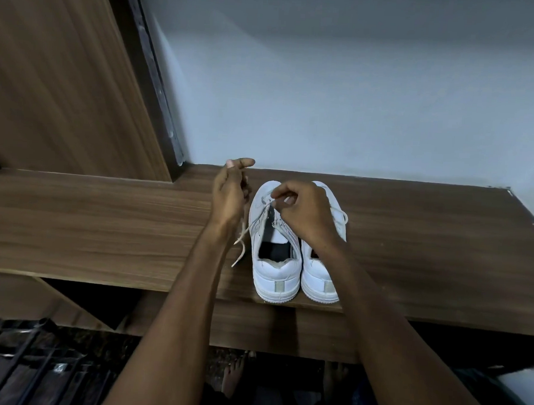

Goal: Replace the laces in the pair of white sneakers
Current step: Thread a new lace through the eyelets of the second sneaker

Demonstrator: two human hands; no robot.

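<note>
The right hand (302, 213) is curled over the front of the left shoe (274, 243), its fingertips pinching the lace (263, 216) at the eyelets just below the knuckles. The left hand (230, 194) is raised just beside that shoe, on its outer side, fingers bent toward the thumb; it appears to pinch the same lace, though the contact itself is hidden behind the hand. Below the left wrist, the free end of the lace hangs down and trails onto the wooden shelf (103, 224). Directly under the right forearm stands the right shoe (321, 267), touching its partner, heels toward the person; a loop of its own lace (341, 215) shows just beyond the right hand. Judged from this layout, the task is at an early stage: the left shoe is being unlaced or relaced at its lower eyelets, which of the two cannot be told. The right shoe looks untouched, and no replacement laces are visible anywhere.
</note>
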